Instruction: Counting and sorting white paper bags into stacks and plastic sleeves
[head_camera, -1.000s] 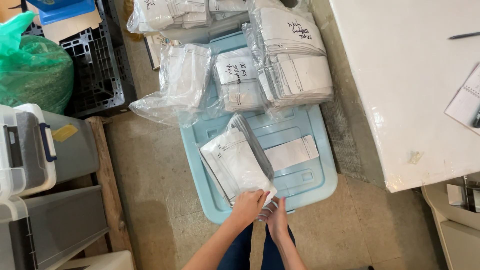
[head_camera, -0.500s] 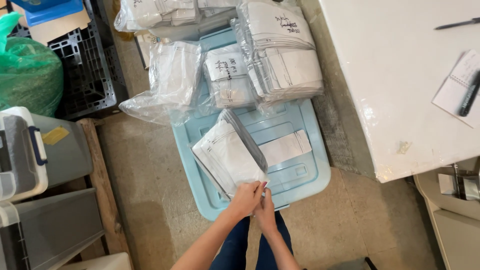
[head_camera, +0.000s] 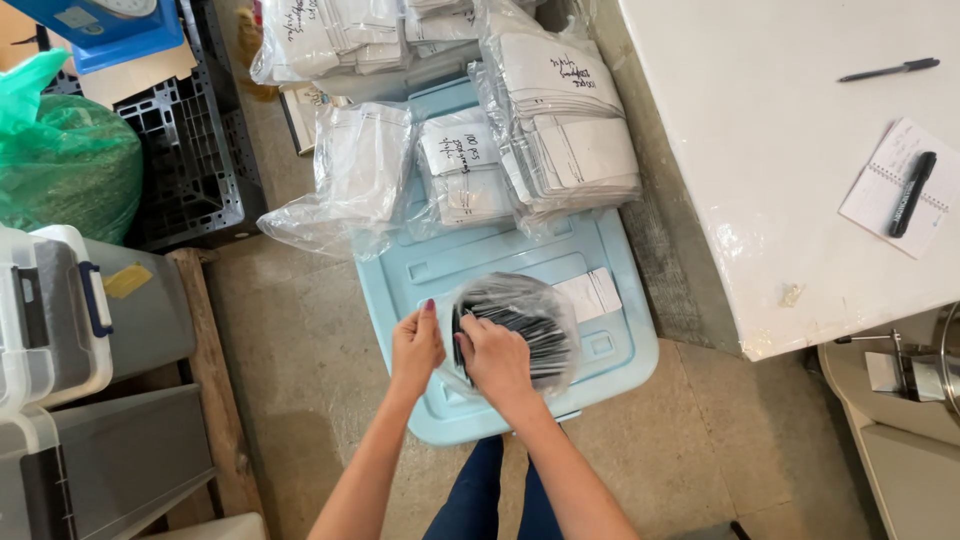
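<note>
While the clear bag of dark strips (head_camera: 520, 325) is lying over the blue lid (head_camera: 620, 350), both hands are pinching its near-left edge: left hand (head_camera: 415, 350), right hand (head_camera: 497, 362).

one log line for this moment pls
left hand: on bag edge | right hand: holding clear bag of packets | on: light blue bin lid

A light blue bin lid (head_camera: 620, 330) sits under both hands, bearing a flat white pouch (head_camera: 590, 293) just right of them and bagged pouch bundles (head_camera: 560, 130) beyond.
</note>
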